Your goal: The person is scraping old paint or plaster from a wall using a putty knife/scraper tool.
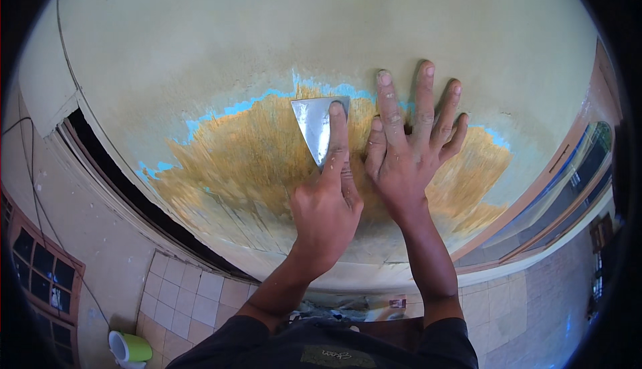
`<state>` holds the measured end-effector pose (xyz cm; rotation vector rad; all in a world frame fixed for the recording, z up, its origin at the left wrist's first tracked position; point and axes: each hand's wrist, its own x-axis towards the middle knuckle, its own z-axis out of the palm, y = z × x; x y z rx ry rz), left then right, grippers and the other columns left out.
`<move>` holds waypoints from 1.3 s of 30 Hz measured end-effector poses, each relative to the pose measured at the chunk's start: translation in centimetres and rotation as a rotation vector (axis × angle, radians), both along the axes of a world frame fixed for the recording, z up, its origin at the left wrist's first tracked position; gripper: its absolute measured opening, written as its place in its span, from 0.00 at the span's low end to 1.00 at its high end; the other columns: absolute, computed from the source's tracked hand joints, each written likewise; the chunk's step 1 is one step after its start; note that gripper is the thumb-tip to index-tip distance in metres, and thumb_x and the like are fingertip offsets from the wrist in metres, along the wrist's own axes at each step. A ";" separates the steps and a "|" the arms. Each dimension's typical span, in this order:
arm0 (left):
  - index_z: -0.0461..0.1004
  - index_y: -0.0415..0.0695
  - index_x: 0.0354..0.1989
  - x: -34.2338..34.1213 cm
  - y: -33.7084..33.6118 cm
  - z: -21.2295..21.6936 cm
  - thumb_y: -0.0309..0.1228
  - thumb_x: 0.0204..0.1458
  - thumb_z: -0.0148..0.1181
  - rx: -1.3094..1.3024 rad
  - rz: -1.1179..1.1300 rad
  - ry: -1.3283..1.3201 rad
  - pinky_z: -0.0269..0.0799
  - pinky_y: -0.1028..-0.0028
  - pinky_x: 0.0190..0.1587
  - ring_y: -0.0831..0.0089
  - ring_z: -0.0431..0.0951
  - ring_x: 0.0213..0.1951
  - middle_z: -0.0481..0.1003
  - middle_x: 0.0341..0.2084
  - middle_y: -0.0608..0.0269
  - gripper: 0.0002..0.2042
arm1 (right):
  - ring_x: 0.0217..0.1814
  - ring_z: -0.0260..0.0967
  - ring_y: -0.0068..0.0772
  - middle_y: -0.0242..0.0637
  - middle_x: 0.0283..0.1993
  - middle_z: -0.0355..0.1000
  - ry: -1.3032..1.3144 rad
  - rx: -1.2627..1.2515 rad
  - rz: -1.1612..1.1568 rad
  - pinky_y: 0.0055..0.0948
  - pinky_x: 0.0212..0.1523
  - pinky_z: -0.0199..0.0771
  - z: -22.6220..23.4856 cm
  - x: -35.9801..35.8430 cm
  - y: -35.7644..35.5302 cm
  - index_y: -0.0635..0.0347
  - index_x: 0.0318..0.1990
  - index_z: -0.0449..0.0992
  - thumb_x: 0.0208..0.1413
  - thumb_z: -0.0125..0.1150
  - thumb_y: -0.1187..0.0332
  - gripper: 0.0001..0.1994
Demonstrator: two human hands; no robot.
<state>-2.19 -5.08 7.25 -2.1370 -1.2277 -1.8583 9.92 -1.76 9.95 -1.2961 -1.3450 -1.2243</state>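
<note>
Scraper (316,127) was clasped in left hand (326,210), forefinger pressing blade; right hand (406,147), at three o'clock, lay splayed, empty, on wall (200,48); a shallow blade angle was best kept.

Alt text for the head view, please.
The left hand presses a metal scraper against a pale wall with a scraped brown patch; the right hand lies flat beside it. A green cup stands on the tiled floor.

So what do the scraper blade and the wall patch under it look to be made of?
The scraper blade looks like bare polished metal: silvery, with a bright reflection. The wall seems to be plaster under matte pale green paint; in the scraped patch a yellowish-brown layer shows, edged with blue, probably older paint. The left hand presses the blade; the right hand lies flat beside it.
</note>
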 end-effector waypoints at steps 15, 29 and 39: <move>0.57 0.45 0.73 0.4 -0.4 -0.3 0.16 0.55 0.56 0.020 0.013 -0.013 0.76 0.68 0.24 0.60 0.78 0.20 0.78 0.51 0.52 0.35 | 0.81 0.42 0.52 0.39 0.77 0.56 0.018 0.020 0.009 0.53 0.76 0.25 0.1 0.2 -0.3 0.33 0.65 0.74 0.72 0.38 0.52 0.21; 0.57 0.45 0.73 1.2 -0.9 1.0 0.16 0.53 0.56 0.022 -0.002 0.034 0.77 0.67 0.25 0.59 0.79 0.21 0.71 0.62 0.56 0.36 | 0.81 0.44 0.51 0.37 0.77 0.57 0.018 0.028 0.018 0.52 0.77 0.24 0.2 1.1 -0.9 0.40 0.66 0.73 0.72 0.37 0.55 0.22; 0.60 0.44 0.72 2.0 -1.2 1.5 0.15 0.54 0.56 0.031 0.007 0.022 0.76 0.67 0.25 0.60 0.79 0.20 0.78 0.53 0.53 0.34 | 0.81 0.44 0.49 0.34 0.76 0.58 0.030 -0.020 0.026 0.51 0.77 0.24 0.0 1.6 -1.3 0.47 0.69 0.69 0.71 0.39 0.59 0.23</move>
